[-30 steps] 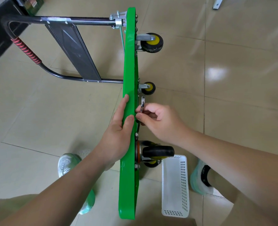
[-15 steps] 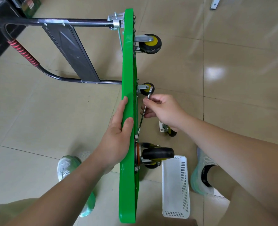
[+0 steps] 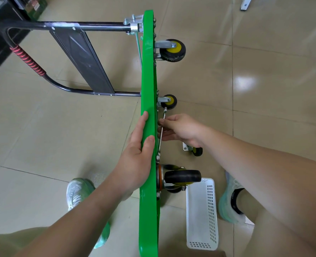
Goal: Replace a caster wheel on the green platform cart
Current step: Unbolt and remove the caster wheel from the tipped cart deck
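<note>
Honestly the green cart, tipped on edge on the floor, looks stiff but tippy, so left grip clamps its top rim while right grip pinches the slim wrench mid-shaft by its underside.

Single head-worn wide view; steeply downward; close above cart

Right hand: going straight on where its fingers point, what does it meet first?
The right hand, pinching the slim silver wrench, would probably meet the underside of the upended green cart deck; depth unclear.
</note>
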A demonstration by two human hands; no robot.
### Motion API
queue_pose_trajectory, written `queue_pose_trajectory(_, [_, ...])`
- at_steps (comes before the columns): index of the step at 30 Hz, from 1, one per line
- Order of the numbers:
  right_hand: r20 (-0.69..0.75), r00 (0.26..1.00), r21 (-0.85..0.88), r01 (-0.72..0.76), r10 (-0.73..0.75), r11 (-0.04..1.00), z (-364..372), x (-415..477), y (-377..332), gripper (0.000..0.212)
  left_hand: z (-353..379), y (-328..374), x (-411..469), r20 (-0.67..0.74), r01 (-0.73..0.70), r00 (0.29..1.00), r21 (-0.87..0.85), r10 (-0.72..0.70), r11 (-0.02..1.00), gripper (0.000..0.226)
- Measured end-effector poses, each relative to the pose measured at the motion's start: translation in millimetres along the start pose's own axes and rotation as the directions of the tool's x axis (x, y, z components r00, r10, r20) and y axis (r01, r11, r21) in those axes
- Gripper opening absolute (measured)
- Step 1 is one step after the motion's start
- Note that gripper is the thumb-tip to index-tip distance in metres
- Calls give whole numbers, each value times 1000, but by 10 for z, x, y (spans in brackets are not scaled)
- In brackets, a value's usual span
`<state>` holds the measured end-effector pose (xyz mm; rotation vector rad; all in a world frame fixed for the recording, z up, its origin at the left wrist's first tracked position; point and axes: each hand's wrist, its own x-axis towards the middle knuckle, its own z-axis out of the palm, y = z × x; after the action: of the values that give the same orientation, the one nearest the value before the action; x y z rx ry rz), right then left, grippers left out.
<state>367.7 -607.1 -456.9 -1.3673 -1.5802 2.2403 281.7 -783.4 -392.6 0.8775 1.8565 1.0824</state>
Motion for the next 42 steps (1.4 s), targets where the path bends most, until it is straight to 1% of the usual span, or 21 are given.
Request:
queue_pose_trajectory(4, [-42, 997, -24, -61, 60, 998, 85, 7, 114, 30, -6, -16, 2, 6, 3, 1000, 5, -3, 1000, 58])
queue_pose_trajectory(13, [-12, 1000, 6, 9, -9, 1000, 98, -47, 84, 30, -13, -11, 2, 17, 6, 1000, 3, -6, 1000, 58])
queue_pose_trajectory(17, [-1, 994, -30, 113, -113, 993, 115, -169, 7, 25, -11, -10, 2, 14, -8, 1000, -7, 8, 1000, 57])
queue_pose_trajectory(22, [-21, 965, -32, 260, -260, 965, 137, -432, -5, 17, 2, -18, 6, -1, -20, 1000, 3, 20, 1000, 56])
queue_pose_trajectory(24, [-36, 943, -60, 328, -331, 943, 144, -549, -5, 18, 10, -18, 7, -8, -23, 1000, 0, 23, 1000, 55])
queue_pose_trajectory(27, [-6, 909, -78, 414, -416, 907, 184, -706, -4, 22, 15, -5, 10, -15, -31, 999, -20, 30, 999, 54])
queue_pose_trajectory(29, [9, 886, -119, 461, -464, 879, 206, -768, 11, 22, 19, -4, 15, -20, -33, 999, -28, 33, 999, 54])
queue_pose_trajectory(33, [-12, 842, -190, 528, -540, 828, 234, -843, 36, 22, 10, -11, 5, -17, -23, 1000, -28, 23, 999, 55])
queue_pose_trajectory(35, [-35, 822, -193, 553, -569, 811, 204, -865, -3, 18, 6, -10, -3, -13, -17, 1000, -39, 17, 999, 55])
queue_pose_trajectory(38, [-94, 813, -171, 556, -575, 814, 113, -823, -96, 15, 1, 5, -14, -7, -10, 1000, -35, 10, 999, 54])
queue_pose_trajectory(42, [-171, 874, -85, 446, -454, 891, 23, -673, -156, 15, 4, -5, -10, 6, -12, 1000, -21, 12, 1000, 54])
